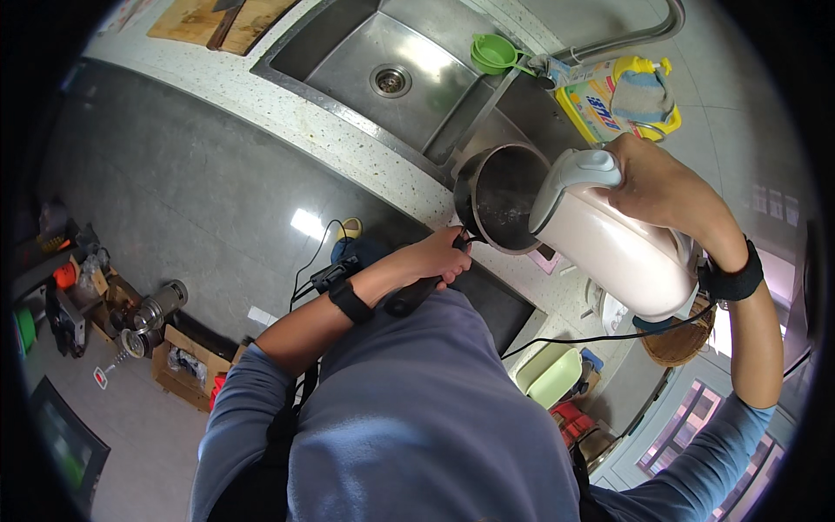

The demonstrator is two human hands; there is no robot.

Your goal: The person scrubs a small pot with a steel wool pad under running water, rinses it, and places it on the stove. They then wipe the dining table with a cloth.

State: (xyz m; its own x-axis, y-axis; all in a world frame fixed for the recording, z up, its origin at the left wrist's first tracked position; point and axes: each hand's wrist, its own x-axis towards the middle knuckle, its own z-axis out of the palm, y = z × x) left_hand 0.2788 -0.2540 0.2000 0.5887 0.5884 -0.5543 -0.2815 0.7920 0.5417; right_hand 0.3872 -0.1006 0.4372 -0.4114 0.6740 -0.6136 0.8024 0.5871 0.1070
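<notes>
My left hand (434, 258) grips the black handle (414, 297) of a dark saucepan (479, 186), whose mouth faces up and to the right. Some liquid seems to glisten inside it. In my right hand (665, 189) is a white electric kettle (616, 251), held by its handle and tilted so that its grey lid and spout end meets the pan's rim. Whether water is running from the spout cannot be seen. The pan is at the near right corner of a stainless steel sink (355, 49), over the speckled countertop edge.
Green plastic strainers (494, 53) lie at the sink's far right rim. Behind them stand a yellow dish soap bottle (587, 107), a cloth (642, 96) and the faucet (626, 46). A knife lies on a wooden cutting board (189, 29) at upper left. A pale green basin (551, 375) sits lower right.
</notes>
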